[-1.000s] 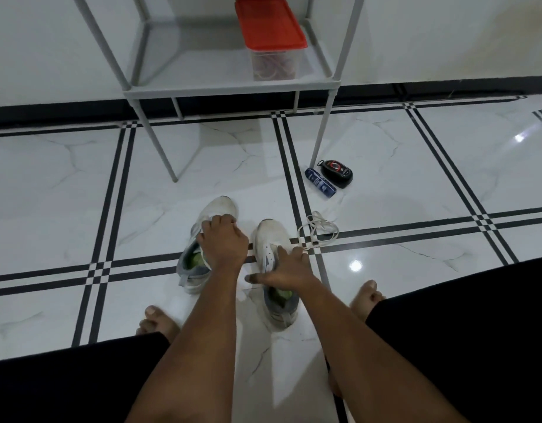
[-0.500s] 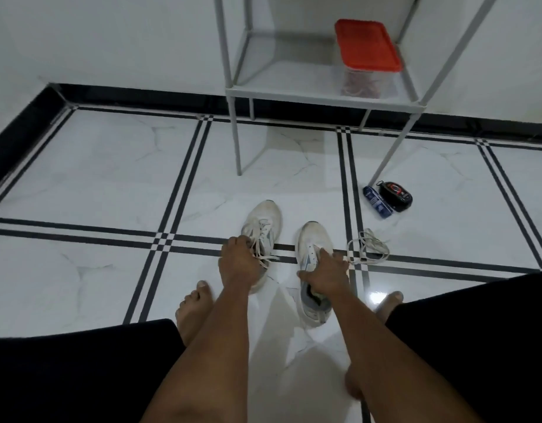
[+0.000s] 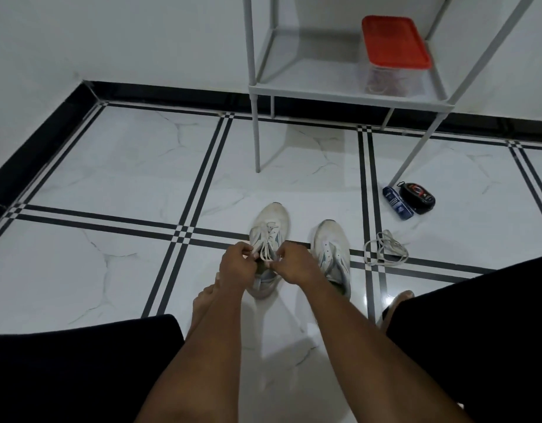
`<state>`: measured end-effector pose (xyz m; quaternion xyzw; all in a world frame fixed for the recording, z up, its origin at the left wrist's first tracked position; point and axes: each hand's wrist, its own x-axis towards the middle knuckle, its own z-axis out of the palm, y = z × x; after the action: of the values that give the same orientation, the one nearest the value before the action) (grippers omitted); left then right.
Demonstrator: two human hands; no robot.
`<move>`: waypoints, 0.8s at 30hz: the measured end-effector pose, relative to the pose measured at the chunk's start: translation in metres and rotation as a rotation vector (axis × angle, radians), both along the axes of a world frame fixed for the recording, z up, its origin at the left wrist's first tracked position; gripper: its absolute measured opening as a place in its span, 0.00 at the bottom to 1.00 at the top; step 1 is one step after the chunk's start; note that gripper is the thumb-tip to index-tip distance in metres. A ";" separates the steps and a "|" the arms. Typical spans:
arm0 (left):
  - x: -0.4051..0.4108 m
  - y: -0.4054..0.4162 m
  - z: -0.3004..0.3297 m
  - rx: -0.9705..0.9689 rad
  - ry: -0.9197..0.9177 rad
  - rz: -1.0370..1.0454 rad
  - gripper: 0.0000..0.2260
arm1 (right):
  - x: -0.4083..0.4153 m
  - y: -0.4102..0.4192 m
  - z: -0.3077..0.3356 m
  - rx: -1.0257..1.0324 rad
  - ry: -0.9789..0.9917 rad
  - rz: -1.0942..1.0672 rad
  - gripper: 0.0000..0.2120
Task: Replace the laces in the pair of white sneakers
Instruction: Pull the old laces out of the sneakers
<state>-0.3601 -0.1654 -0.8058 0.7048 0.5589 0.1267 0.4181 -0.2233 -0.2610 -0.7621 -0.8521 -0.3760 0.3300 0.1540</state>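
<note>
Two white sneakers stand side by side on the tiled floor, toes pointing away from me. The left sneaker point(image 3: 271, 222) still carries its white lace point(image 3: 267, 244), loosened over the tongue. My left hand point(image 3: 234, 267) pinches the lace on its left side, and my right hand point(image 3: 294, 265) pinches it on the right, both over the shoe's opening. The right sneaker point(image 3: 330, 248) has bare eyelets. A loose white lace point(image 3: 385, 248) lies coiled on the floor to its right.
A grey metal shelf rack point(image 3: 333, 90) stands at the back with a clear box under a red lid point(image 3: 391, 44). A blue packet point(image 3: 397, 203) and a black shoe-polish case point(image 3: 416, 197) lie by its leg. My bare feet and black-clad knees frame the shoes.
My right hand left the right sneaker and came over to the left one. Both hands now pinch its lace. The camera has swung left.
</note>
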 end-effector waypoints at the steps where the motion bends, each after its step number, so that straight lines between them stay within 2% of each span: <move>1: -0.001 0.000 0.000 0.005 0.001 -0.001 0.07 | 0.005 0.001 -0.001 -0.017 0.005 0.022 0.14; 4: 0.000 0.000 0.001 0.013 -0.007 0.013 0.06 | 0.017 0.002 0.006 -0.032 0.090 0.028 0.11; 8: 0.008 0.000 0.002 -0.003 0.042 0.017 0.05 | 0.040 0.004 0.035 0.143 0.290 -0.157 0.13; 9: 0.010 0.000 0.002 -0.002 0.054 0.011 0.04 | 0.047 0.006 0.043 0.183 0.294 -0.177 0.14; 12: 0.016 -0.001 0.001 -0.003 0.087 -0.006 0.03 | 0.066 0.009 0.063 0.182 0.113 -0.087 0.12; 15: 0.021 -0.001 0.003 0.014 0.159 -0.008 0.03 | 0.076 0.011 0.072 0.298 0.169 -0.157 0.11; 17: 0.023 -0.003 0.006 0.030 0.191 -0.005 0.04 | 0.080 0.015 0.080 0.429 0.284 -0.277 0.12; 22: 0.023 -0.003 0.006 0.024 0.183 -0.014 0.02 | 0.099 0.021 0.113 0.844 0.818 -0.629 0.13; 23: 0.023 -0.001 0.005 0.015 0.171 -0.021 0.02 | 0.103 0.021 0.110 0.898 0.901 -0.657 0.18; 24: 0.022 0.000 0.004 -0.001 0.157 -0.028 0.02 | 0.107 0.021 0.103 0.877 0.939 -0.660 0.28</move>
<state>-0.3382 -0.1653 -0.8016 0.7202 0.5801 0.0647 0.3750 -0.1165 -0.2403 -0.6594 -0.5492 -0.0910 0.4163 0.7189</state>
